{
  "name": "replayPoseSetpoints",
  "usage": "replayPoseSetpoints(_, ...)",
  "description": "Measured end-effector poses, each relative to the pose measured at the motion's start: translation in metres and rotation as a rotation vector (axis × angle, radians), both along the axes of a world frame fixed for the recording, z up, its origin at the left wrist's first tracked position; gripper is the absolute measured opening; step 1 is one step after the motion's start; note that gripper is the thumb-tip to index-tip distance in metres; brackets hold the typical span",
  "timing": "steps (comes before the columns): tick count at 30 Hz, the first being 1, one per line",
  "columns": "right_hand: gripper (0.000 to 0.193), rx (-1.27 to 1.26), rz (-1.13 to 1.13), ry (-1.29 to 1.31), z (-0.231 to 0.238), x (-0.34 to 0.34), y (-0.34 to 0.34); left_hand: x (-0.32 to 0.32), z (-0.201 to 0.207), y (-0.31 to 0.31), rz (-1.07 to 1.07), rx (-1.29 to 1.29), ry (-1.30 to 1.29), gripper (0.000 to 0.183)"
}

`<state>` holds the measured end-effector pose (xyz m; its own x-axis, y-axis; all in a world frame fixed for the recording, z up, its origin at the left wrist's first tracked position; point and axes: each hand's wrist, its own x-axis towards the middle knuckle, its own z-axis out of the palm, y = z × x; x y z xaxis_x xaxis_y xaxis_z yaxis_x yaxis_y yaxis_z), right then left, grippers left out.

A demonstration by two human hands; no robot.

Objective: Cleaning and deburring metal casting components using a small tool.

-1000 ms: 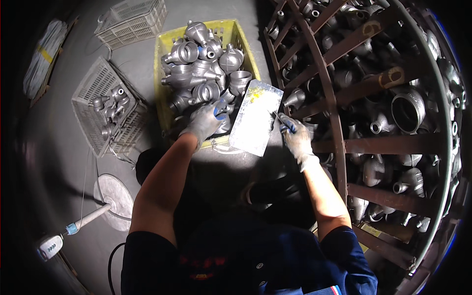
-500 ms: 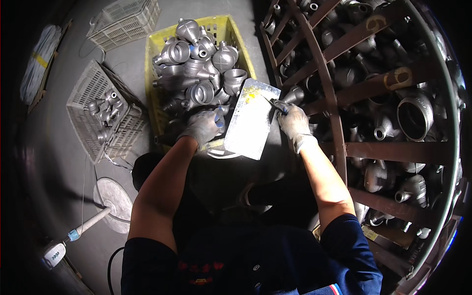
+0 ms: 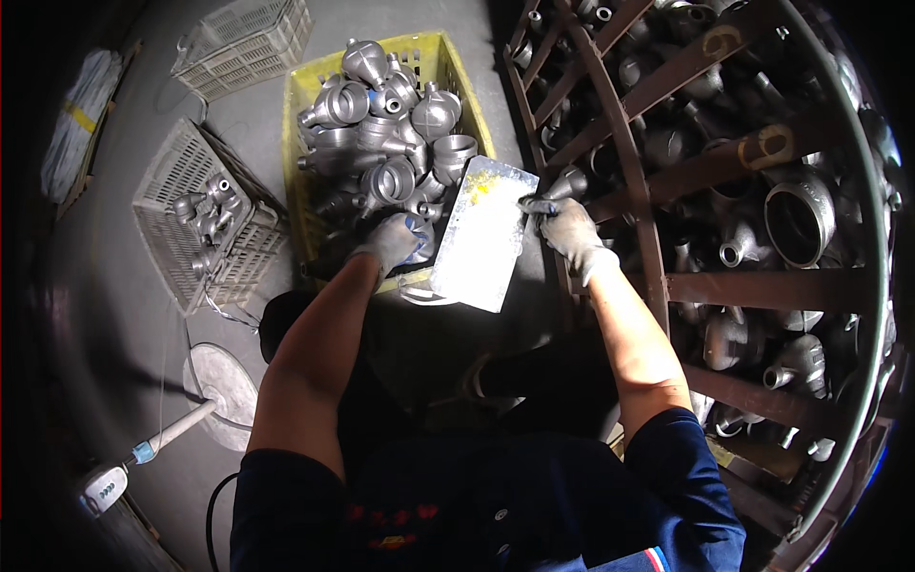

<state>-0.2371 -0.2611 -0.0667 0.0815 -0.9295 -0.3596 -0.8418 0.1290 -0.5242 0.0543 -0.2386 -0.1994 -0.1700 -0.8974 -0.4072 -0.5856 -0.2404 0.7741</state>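
My left hand (image 3: 391,240), in a pale glove with blue at the fingers, is closed on a grey metal casting (image 3: 426,240) at the near edge of a yellow crate (image 3: 295,172). Heaped in that crate are several more rounded castings (image 3: 391,179) with open necks. A bright metal plate (image 3: 481,238) with yellow smears on its far end slants beside this hand. My gloved right hand (image 3: 570,232) is closed at the plate's right edge. Something dark and thin shows at its fingertips, too small to name.
A brown metal rack (image 3: 643,205) full of castings stands along the right. At left are a grey plastic basket (image 3: 162,224) with small castings and another basket (image 3: 243,57) farther back. A round pale disc on a pole (image 3: 221,391) lies at lower left.
My left hand has turned slightly, and more of the casting shows by its fingers. My right hand has shifted slightly. The plate has moved a little to the left.
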Motion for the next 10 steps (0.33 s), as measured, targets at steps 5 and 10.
replayPoseSetpoints(5,0.027,0.227,-0.365,-0.69,-0.027,-0.021,0.032,-0.015,0.036,0.003,0.062,0.029,-0.183,0.021)
replayPoseSetpoints(10,0.036,0.397,-0.435,-1.047,-0.046,-0.034,0.052,-0.022,0.071,-0.002,0.143,-0.268,-0.264,0.038)
